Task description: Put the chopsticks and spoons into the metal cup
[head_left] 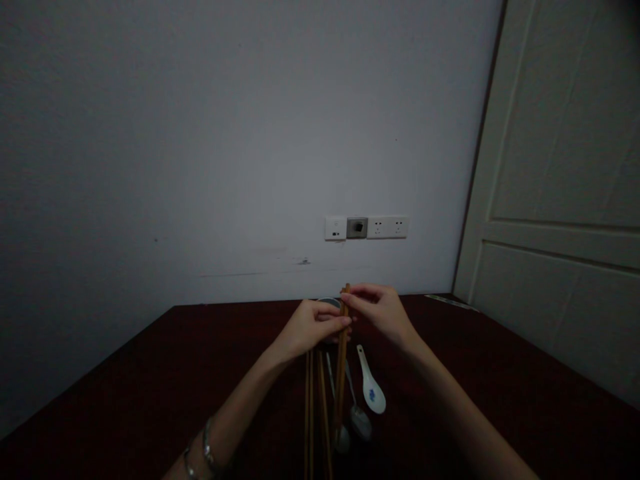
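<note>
Near the middle of the table, my left hand [316,327] pinches a pair of wooden chopsticks [341,373] part way down. My right hand [377,307] grips the same chopsticks at their upper end, so they hang between both hands, pointing down toward me. Below my left hand, more chopsticks [309,413] lie lengthwise on the table. Two metal spoons [361,423] rest beside them, one partly covered by the held chopsticks. A white spoon with a blue mark [372,390] lies to their right. Behind my hands sits a round bowl-like thing [329,302], mostly hidden.
The dark red table [240,340] meets a pale wall [250,167] at its far edge. Switches and a socket panel [387,227] are set in that wall. A light panelled door [560,200] stands at the right. A flat strip [450,302] lies at the table's back right.
</note>
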A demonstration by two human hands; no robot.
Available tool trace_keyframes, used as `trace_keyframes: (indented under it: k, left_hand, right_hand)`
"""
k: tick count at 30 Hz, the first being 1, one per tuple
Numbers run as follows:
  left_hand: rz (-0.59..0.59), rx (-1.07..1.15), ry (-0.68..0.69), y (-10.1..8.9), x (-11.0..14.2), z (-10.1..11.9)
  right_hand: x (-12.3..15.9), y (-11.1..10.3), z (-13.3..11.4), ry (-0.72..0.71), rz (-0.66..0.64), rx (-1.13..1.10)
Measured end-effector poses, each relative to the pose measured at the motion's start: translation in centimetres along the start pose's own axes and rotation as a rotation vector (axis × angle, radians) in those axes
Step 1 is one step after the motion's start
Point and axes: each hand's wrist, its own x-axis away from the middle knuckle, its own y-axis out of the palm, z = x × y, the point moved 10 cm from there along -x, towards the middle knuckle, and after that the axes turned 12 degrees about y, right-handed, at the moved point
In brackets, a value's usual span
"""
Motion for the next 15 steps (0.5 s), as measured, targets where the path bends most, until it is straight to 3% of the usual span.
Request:
trace_keyframes:
  k: [4, 15]
  left_hand:
    - [0.002, 0.102, -0.036, 0.34, -0.09, -0.66]
    - [-0.012, 0.087, -0.016, -0.21, 0.07, -0.84]
  right_hand:
    - [-0.10, -0.01, 0.23, -0.002, -0.009, -0.018]
    - [-0.16, 0.76, 0.22, -0.080, -0.071, 0.006]
